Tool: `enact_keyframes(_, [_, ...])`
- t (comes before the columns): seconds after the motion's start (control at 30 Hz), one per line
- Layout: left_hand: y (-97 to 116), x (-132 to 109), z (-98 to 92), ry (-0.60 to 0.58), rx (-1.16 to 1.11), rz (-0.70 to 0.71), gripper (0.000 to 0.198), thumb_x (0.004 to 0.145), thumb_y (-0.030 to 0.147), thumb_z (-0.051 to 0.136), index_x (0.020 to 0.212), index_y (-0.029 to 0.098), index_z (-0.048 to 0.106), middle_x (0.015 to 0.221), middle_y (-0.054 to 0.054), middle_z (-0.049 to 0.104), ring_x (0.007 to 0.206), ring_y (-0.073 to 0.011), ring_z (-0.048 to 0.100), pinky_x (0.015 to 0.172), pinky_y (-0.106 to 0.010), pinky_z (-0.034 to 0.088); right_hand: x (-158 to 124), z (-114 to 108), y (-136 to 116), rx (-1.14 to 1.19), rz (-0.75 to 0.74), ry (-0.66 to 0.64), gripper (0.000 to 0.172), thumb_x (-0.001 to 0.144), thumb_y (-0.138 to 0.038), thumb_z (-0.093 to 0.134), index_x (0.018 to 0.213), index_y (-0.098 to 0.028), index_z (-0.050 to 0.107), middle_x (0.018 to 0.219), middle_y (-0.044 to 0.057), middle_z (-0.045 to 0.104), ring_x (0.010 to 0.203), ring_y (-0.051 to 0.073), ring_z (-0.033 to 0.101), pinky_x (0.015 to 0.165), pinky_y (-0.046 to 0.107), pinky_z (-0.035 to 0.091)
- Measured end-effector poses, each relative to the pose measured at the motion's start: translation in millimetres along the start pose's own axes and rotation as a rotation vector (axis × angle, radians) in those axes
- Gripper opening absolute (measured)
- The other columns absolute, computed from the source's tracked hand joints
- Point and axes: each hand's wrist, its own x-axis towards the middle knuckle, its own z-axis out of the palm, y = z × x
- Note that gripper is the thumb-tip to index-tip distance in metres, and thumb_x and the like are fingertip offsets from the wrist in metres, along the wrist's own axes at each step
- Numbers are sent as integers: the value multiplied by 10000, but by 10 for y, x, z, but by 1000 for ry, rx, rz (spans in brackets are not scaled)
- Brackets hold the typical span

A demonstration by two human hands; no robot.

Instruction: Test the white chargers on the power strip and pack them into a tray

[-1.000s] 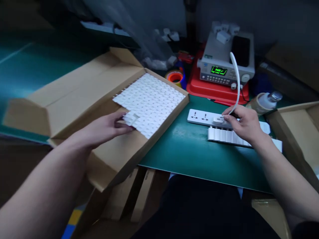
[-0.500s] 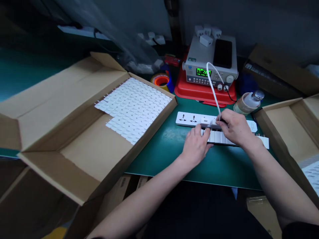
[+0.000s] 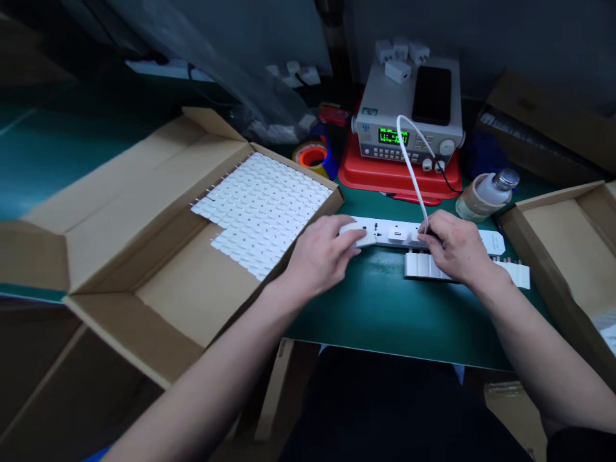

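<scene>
My left hand (image 3: 320,253) pinches a white charger (image 3: 360,238) over the left end of the white power strip (image 3: 385,231). Whether its pins sit in a socket I cannot tell. Around the end of a white cable (image 3: 409,163), my right hand (image 3: 455,244) is closed at the middle of the strip, beside a white charger (image 3: 398,234) with a USB port facing up. The cable's tip is hidden by the fingers. In front of the strip lies a row of white chargers (image 3: 416,264), partly covered by my right hand and wrist, with pins showing along its back edge.
At left, an open cardboard box (image 3: 187,321) holds rows of white chargers (image 3: 269,205). A bench meter (image 3: 385,115) with a green display stands on a red tray (image 3: 353,176). A bottle (image 3: 493,189), tape rolls (image 3: 310,156) and another box (image 3: 553,256) are nearby.
My left hand has moved left from the row of chargers to the strip's left end, now with a charger in it. The row's left end is shorter. My right hand stays at the strip.
</scene>
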Motion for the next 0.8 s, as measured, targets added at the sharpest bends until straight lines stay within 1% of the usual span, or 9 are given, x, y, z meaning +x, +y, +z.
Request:
enact_keyframes(0.13, [16, 551, -126, -280, 155, 137, 278, 895, 159, 559, 1106, 196, 736, 1182, -153, 636, 1071, -328, 582, 894, -465, 519, -3, -31, 19, 40, 12, 45, 115, 937, -192, 532, 865, -210, 620, 918, 72, 717, 832, 228, 672, 712, 361, 503])
enact_keyframes(0.2, [49, 748, -156, -391, 196, 185, 272, 860, 132, 582, 1061, 195, 753, 1131, -139, 633, 1064, -318, 578, 893, -441, 511, -28, -108, 61, 151, 78, 105, 102, 932, -216, 567, 864, -217, 643, 901, 54, 727, 824, 220, 681, 741, 365, 525])
enact_keyframes(0.27, [52, 850, -186, -452, 200, 215, 270, 842, 138, 606, 1054, 203, 760, 1089, -123, 631, 1052, -305, 580, 895, -424, 506, -75, -219, 115, 262, 185, 180, 82, 925, -249, 605, 881, -221, 669, 880, 38, 731, 791, 211, 684, 731, 364, 541])
enact_keyframes(0.33, [19, 869, -215, -459, 168, 225, 269, 837, 153, 616, 1052, 214, 765, 1067, -114, 631, 1045, -301, 582, 899, -418, 501, -129, -328, 161, 305, 271, 213, 82, 914, -280, 632, 899, -224, 690, 871, 33, 734, 771, 211, 685, 700, 362, 544])
enact_keyframes(0.4, [-20, 848, -228, -432, 120, 207, 249, 834, 164, 617, 1020, 221, 772, 1054, -112, 630, 1047, -305, 582, 914, -425, 493, -173, -398, 184, 280, 293, 184, 81, 902, -287, 645, 890, -228, 699, 868, 35, 736, 783, 218, 688, 699, 365, 543])
enact_keyframes(0.5, [-18, 844, -196, -419, 85, 174, 210, 804, 158, 640, 950, 220, 777, 1026, -111, 628, 1037, -311, 582, 936, -442, 482, -200, -393, 178, 178, 227, 89, 77, 895, -257, 627, 845, -231, 679, 867, 39, 732, 803, 220, 682, 733, 372, 540])
enact_keyframes(0.6, [63, 901, -142, -463, 133, 206, 215, 762, 106, 636, 902, 201, 769, 992, -113, 629, 997, -304, 588, 895, -429, 490, -200, -319, 160, 43, 132, 18, 101, 906, -216, 572, 832, -227, 641, 883, 52, 717, 823, 223, 670, 739, 371, 525])
enact_keyframes(0.7, [97, 919, -139, -487, 196, 238, 252, 774, 100, 619, 966, 180, 762, 1025, -125, 649, 1000, -302, 600, 868, -416, 500, -208, -269, 166, -39, 67, 9, 110, 919, -191, 534, 854, -220, 617, 897, 63, 703, 829, 222, 659, 722, 361, 508])
enact_keyframes(0.8, [-3, 813, -177, -423, 171, 175, 276, 798, 142, 624, 1040, 173, 753, 1100, -135, 669, 1049, -313, 612, 907, -438, 498, -225, -253, 193, -35, 47, 29, 109, 927, -194, 532, 850, -220, 604, 888, 61, 697, 820, 220, 659, 714, 358, 507])
